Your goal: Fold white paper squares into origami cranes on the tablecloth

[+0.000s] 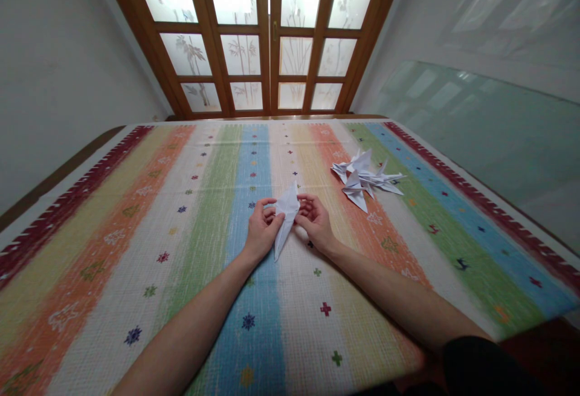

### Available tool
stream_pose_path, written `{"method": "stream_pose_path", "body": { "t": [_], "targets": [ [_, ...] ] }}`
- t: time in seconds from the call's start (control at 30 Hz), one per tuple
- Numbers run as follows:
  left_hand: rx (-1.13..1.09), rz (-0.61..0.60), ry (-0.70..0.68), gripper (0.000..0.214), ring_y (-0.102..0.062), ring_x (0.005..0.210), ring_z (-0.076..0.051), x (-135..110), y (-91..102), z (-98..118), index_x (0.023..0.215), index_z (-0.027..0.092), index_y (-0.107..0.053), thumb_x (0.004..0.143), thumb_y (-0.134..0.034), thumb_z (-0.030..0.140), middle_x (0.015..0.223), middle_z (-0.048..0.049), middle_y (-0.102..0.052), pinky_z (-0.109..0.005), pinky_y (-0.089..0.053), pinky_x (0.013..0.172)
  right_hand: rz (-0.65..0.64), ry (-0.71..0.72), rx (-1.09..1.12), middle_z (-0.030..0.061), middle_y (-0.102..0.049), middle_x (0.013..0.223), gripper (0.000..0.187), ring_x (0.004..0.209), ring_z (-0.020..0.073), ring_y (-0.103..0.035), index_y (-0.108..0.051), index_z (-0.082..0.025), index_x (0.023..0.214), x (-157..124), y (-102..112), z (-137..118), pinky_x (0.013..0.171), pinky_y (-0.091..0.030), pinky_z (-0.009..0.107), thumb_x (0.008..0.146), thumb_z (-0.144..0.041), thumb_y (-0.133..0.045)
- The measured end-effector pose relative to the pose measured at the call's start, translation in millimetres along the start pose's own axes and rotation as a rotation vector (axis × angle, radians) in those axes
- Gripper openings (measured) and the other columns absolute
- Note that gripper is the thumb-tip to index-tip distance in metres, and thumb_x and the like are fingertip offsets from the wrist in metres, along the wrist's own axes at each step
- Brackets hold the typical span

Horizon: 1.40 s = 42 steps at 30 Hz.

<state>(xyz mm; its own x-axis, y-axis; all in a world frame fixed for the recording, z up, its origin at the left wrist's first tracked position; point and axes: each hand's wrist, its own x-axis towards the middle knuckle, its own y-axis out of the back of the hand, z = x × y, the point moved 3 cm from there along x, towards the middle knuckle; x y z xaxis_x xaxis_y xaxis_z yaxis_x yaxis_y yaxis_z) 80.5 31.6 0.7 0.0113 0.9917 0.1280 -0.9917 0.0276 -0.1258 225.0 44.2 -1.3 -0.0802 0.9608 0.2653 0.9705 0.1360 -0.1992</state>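
A folded piece of white paper [287, 207], long and pointed at both ends, is held over the middle of the table. My left hand [263, 227] pinches its left edge, with the thumb lying on the near face. On the other side my right hand [316, 222] has its fingers curled at the paper's right edge, thumb and index finger close together there. Several white origami cranes [362, 177] lie in a loose pile to the right, beyond my right hand.
A striped, patterned tablecloth [199, 251] covers the table. Wooden doors with frosted panes [240, 51] stand beyond the far edge. White walls flank both sides, and a pale glossy panel [480, 136] leans along the right one.
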Motion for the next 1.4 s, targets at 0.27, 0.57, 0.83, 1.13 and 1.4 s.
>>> {"method": "stream_pose_path", "body": {
  "t": [0.27, 0.57, 0.83, 1.13, 1.4],
  "targets": [
    [-0.047, 0.022, 0.067, 0.037, -0.063, 0.058, -0.013, 3.0, 0.3, 1.4, 0.095, 0.02, -0.048, 0.068, -0.071, 0.032, 0.067, 0.0028, -0.065, -0.022, -0.046, 0.057, -0.003, -0.02, 0.032, -0.0024, -0.063, 0.081, 0.04, 0.066, 0.0132, -0.06, -0.052, -0.027, 0.107, 0.8, 0.3, 3.7, 0.061, -0.053, 0.028, 0.071, -0.021, -0.069],
    [-0.047, 0.077, 0.057, 0.033, -0.058, 0.058, -0.011, 5.5, 2.1, 3.8, 0.077, 0.019, -0.049, 0.063, -0.073, 0.037, 0.065, 0.0043, -0.059, -0.022, -0.044, 0.058, -0.017, -0.051, 0.064, -0.002, -0.064, 0.082, 0.036, 0.06, 0.0117, -0.059, -0.053, -0.025, 0.105, 1.4, -0.3, 1.9, 0.059, -0.053, 0.028, 0.073, -0.027, -0.069],
    [0.03, 0.06, 0.032, 0.029, -0.049, 0.053, -0.009, 4.1, 2.2, 7.5, 0.072, 0.018, -0.053, 0.069, -0.07, 0.042, 0.059, 0.0054, -0.053, -0.021, -0.04, 0.054, 0.022, -0.061, -0.015, -0.0022, -0.062, 0.083, 0.043, 0.062, 0.0109, -0.057, -0.052, -0.025, 0.101, 2.5, 0.1, 3.6, 0.06, -0.052, 0.027, 0.065, -0.026, -0.075],
    [0.149, 0.035, 0.045, 0.023, -0.056, 0.054, -0.011, 3.6, 2.0, 0.4, 0.074, 0.016, -0.059, 0.067, -0.072, 0.034, 0.065, 0.0013, -0.063, -0.023, -0.042, 0.054, 0.044, -0.049, -0.029, -0.0025, -0.06, 0.082, 0.043, 0.061, 0.0104, -0.056, -0.053, -0.025, 0.102, 2.5, 1.0, 4.4, 0.058, -0.05, 0.026, 0.065, -0.027, -0.075],
    [0.119, 0.058, 0.067, 0.021, -0.054, 0.052, -0.01, 5.4, 3.7, 2.3, 0.072, 0.016, -0.058, 0.067, -0.071, 0.033, 0.063, 0.0025, -0.061, -0.022, -0.041, 0.053, 0.018, -0.061, 0.034, -0.0022, -0.06, 0.082, 0.044, 0.061, 0.0111, -0.057, -0.053, -0.024, 0.104, 1.4, -0.2, 0.8, 0.058, -0.052, 0.027, 0.066, -0.028, -0.074]
  ]
}}
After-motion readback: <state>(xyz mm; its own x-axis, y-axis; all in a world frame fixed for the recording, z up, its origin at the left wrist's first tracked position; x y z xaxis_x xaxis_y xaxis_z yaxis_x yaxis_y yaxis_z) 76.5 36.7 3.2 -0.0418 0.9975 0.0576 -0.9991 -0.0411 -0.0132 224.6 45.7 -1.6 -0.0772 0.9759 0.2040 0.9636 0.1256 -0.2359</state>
